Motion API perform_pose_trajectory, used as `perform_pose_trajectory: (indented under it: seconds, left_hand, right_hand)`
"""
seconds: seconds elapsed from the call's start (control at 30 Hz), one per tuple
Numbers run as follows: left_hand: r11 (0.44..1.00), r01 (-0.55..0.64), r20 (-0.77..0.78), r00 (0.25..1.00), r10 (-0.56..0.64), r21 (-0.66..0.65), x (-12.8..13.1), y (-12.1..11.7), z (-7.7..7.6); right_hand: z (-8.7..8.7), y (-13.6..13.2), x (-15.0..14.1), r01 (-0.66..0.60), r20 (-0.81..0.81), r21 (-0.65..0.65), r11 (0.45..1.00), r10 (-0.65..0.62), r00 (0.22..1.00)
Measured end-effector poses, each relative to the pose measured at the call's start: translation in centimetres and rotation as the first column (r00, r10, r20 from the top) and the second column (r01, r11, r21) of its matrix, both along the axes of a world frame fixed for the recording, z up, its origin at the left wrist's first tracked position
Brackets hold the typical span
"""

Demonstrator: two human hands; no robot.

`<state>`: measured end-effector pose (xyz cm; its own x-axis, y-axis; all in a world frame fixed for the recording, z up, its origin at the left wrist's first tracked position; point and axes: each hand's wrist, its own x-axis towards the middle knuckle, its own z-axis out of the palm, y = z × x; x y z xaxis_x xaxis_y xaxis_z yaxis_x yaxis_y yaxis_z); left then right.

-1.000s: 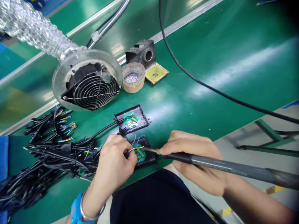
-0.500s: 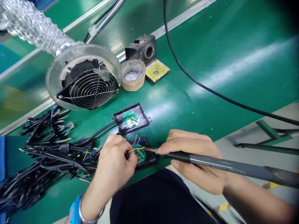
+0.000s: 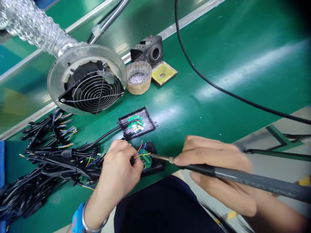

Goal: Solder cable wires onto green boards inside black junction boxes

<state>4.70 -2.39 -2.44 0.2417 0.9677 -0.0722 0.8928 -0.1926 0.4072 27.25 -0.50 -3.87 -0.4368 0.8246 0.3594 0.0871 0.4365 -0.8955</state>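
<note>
My left hand (image 3: pixel 119 174) is closed in a pinch on the thin coloured wires (image 3: pixel 140 153) that rise from a round green circuit board (image 3: pixel 145 160). The board lies in a black plastic housing (image 3: pixel 155 165) at the near edge of the green bench. My right hand (image 3: pixel 216 171) grips a grey soldering iron (image 3: pixel 243 179); its metal tip (image 3: pixel 157 157) points left and sits just to the right of the board. A second open black housing with a green board (image 3: pixel 136 123) lies a little farther back, with a black cable running from its left side.
A pile of black cables with coloured wire ends (image 3: pixel 48 161) covers the bench at left. Behind stand a fume fan on a foil duct (image 3: pixel 89 82), a round tin of solder bits (image 3: pixel 138 77), a black iron stand (image 3: pixel 147 51) with a yellow sponge (image 3: pixel 164 73), and a black cord (image 3: pixel 218 87).
My right hand has drawn the soldering iron a little to the right, so the tip has backed off from the board. My left hand keeps its pinch on the wires.
</note>
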Motion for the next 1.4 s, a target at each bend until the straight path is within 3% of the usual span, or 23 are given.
perform_pose_trajectory:
  seconds: [0.13,0.23,0.3,0.57,0.73,0.97,1.13,1.27,1.4]
  left_hand:
    - [1.0,0.003,0.004,1.0,-0.003,0.002,0.0,0.0,0.0]
    - [1.0,-0.003,0.006,1.0,0.004,-0.009,0.0,0.0,-0.1]
    - [1.0,-0.007,0.008,1.0,0.007,-0.01,0.0,0.0,-0.1]
    - [0.999,-0.019,0.003,1.0,0.019,-0.034,0.1,0.1,0.0]
    - [0.999,-0.011,0.007,1.0,0.012,-0.044,0.0,0.1,0.2]
    - [0.995,-0.022,0.097,0.995,0.032,-0.096,0.1,0.0,0.8]
    - [0.991,-0.014,0.24,0.97,0.045,-0.131,0.0,-0.1,0.5]
    - [0.975,-0.032,0.301,0.948,0.099,-0.218,-0.3,-0.1,0.5]
    - [0.976,-0.031,0.329,0.939,0.103,-0.216,-0.2,0.0,0.5]
  right_hand:
    - [1.3,-0.4,0.6,-0.005,0.036,-0.059,0.998,0.007,0.999]
    - [1.5,-1.2,1.1,0.12,0.02,-0.121,0.985,-0.118,0.993]
    - [1.4,-1.6,1.4,0.199,0.002,-0.144,0.969,-0.201,0.98]
    - [0.1,-1.0,2.1,0.273,-0.165,-0.029,0.962,-0.274,0.948]
    - [-0.5,-0.9,1.3,0.38,-0.228,-0.06,0.923,-0.383,0.895]
    - [-0.6,-1.1,0.7,0.334,-0.244,-0.08,0.939,-0.343,0.907]
    - [-0.6,-1.1,0.8,0.323,-0.231,-0.075,0.943,-0.331,0.915]
    - [-0.7,-1.1,0.9,0.328,-0.221,-0.074,0.942,-0.337,0.915]
    - [-0.7,-1.0,1.0,0.325,-0.217,-0.073,0.943,-0.333,0.918]
